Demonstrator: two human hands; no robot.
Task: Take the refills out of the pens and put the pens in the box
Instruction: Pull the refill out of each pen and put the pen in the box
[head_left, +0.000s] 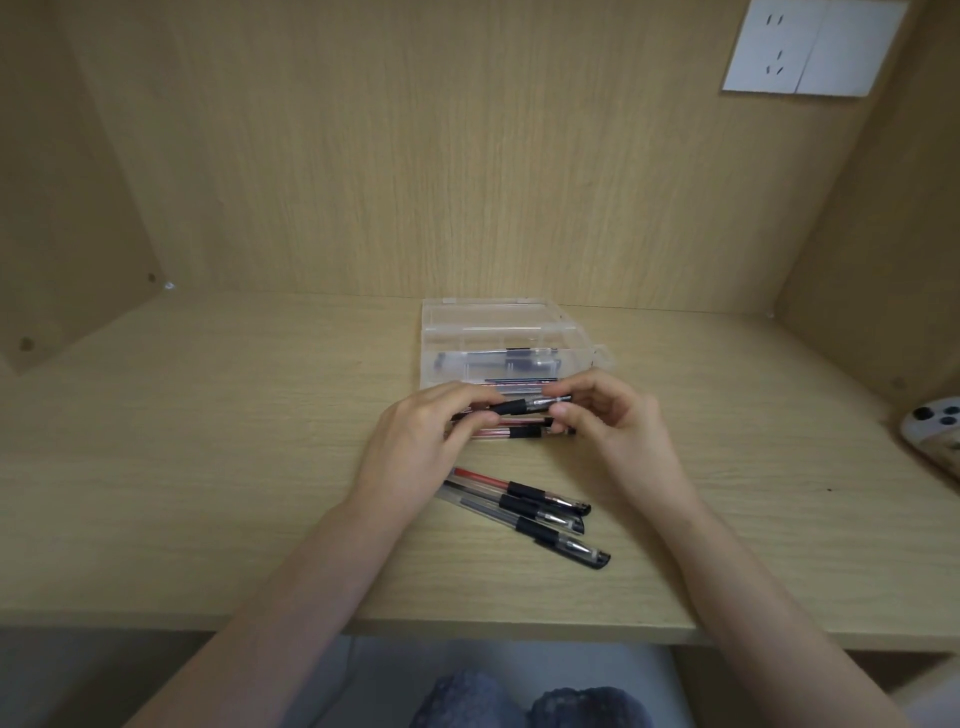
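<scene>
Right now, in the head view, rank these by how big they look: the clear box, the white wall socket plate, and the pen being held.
1. clear box
2. white socket plate, nearly as big, but cropped by the frame top, so this ranking is unsure
3. held pen, clearly smallest

Worktop (208, 467): pale wood-grain surface, matt, with fine streaked grain. Back panel (467, 156): same wood-grain finish, matt.
Box (493, 332) near the back edge: clear plastic, smooth, faintly glossy.
Loose pens (515, 503) toward the front edge: clear plastic barrels, matt black grip sleeves, shiny metal-looking tips, glossy black ends.
Held pen (511, 407): same clear barrel and black grip.
Socket plate (769, 47): white, smooth plastic.
Cloth (467, 696) below the front edge: blue-grey, mottled, soft-looking.
</scene>
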